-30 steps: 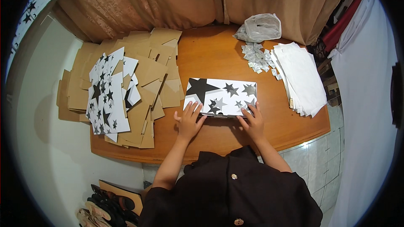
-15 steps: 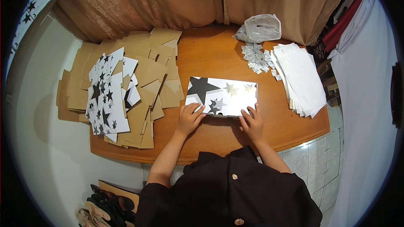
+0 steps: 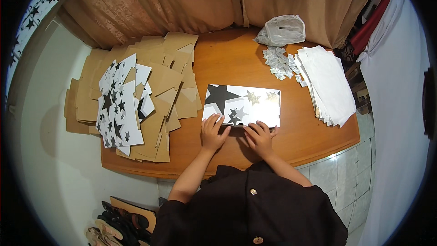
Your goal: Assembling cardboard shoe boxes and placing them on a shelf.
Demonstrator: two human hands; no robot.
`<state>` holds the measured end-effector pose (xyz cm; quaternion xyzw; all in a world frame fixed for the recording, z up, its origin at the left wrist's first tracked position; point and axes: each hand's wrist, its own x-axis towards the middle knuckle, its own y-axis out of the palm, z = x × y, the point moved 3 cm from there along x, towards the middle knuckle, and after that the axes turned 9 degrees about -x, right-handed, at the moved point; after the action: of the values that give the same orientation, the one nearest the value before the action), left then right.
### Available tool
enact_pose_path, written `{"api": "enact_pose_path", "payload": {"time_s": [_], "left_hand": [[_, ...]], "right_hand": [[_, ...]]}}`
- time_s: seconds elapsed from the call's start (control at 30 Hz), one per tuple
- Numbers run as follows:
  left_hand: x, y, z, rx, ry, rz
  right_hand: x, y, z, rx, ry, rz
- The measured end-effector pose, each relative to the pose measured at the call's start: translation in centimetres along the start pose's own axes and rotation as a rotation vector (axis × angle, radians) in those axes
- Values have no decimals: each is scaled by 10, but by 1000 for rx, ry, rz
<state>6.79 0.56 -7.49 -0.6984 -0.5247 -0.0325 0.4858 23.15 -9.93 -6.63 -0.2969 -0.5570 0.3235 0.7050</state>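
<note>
A flat cardboard box (image 3: 243, 105) with white faces and black, grey and gold stars lies closed on the table in front of me. My left hand (image 3: 213, 133) rests at its near left edge, fingers spread and their tips on the lid. Near the middle of the same edge is my right hand (image 3: 259, 139), its fingers stretched out over the lid's front and side. A small dark notch shows in the near edge between the hands. The thumbs are partly hidden against the front side.
Unfolded brown cardboard blanks (image 3: 168, 77) pile up on the left, with star-printed blanks (image 3: 119, 105) on top. At the far right, small clear sachets (image 3: 278, 62) lie before an open plastic bag (image 3: 284, 31). White paper sheets (image 3: 325, 84) are stacked at the wooden table's (image 3: 223, 59) right edge.
My right hand has slid left along the near edge, from the right corner toward the middle. My left hand has shifted slightly right; the box stays closed.
</note>
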Motion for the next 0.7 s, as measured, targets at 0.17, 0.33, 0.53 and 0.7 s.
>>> {"api": "enact_pose_path", "payload": {"time_s": [0.17, 0.33, 0.53, 0.7], "left_hand": [[5, 7, -12, -46, -71, -93], [9, 6, -15, -22, -63, -80], [5, 11, -14, -6, -46, 13], [2, 11, -14, -31, -98, 32]], "right_hand": [[2, 2, -2, 35, -9, 10], [6, 5, 0, 1, -39, -3], [12, 8, -4, 7, -75, -6], [14, 8, -5, 22, -121, -24]]}}
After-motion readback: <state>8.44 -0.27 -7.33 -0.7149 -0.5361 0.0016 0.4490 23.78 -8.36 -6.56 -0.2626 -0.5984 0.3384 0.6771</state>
